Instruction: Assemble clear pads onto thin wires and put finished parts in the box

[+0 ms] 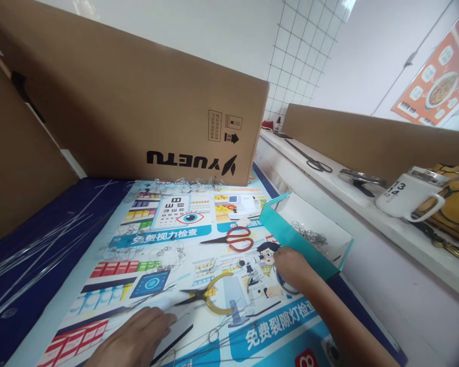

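A printed poster sheet with eye-test graphics and Chinese text covers the work surface. My left hand rests at its lower edge, beside a black strip and among thin wires. Pliers with yellow handles lie just above that hand, and red-handled scissors lie further up. Tangled wire pieces sit on the sheet's middle. My right hand curls over a small round white-and-blue object, mostly hiding it, next to a teal plastic sheet.
A large cardboard box marked YUETU stands behind the sheet. Long metal rods lie on dark blue cloth at left. A white ledge at right holds long scissors and a white mug.
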The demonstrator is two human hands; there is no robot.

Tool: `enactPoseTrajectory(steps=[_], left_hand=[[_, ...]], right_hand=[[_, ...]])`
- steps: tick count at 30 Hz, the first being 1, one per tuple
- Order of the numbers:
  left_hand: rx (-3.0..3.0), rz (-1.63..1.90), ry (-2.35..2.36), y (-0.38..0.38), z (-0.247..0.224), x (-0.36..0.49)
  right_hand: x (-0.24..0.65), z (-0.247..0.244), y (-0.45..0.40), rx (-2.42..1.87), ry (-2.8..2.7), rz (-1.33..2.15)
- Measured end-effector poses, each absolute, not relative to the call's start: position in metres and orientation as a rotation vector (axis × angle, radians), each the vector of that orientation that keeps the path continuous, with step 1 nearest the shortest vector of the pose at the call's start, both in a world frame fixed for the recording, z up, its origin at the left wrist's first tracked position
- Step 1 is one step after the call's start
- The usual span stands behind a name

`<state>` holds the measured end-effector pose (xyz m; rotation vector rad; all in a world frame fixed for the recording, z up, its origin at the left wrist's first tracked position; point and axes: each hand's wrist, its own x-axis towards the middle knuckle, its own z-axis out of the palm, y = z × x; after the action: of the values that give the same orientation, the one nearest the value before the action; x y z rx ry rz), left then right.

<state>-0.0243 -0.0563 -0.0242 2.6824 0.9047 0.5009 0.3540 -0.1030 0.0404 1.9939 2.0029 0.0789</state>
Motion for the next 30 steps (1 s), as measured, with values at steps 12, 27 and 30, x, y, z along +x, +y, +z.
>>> enactPoseTrajectory(steps=[12,27,30], left_hand=[[2.678,0.49,1.011,-0.061,-0.028,-0.02],[2.519,0.369,1.08,-0.064,-0.013,-0.008],[2.542,0.379,1.065,-0.063,-0.015,-0.008]], right_hand=[[0.357,0.036,-0.081,1.922,1.866,-0.059],[0.366,0.048,-0.085,1.901,1.983,-0.049],[0.35,0.05,-0.09,1.875,2.047,-0.006]])
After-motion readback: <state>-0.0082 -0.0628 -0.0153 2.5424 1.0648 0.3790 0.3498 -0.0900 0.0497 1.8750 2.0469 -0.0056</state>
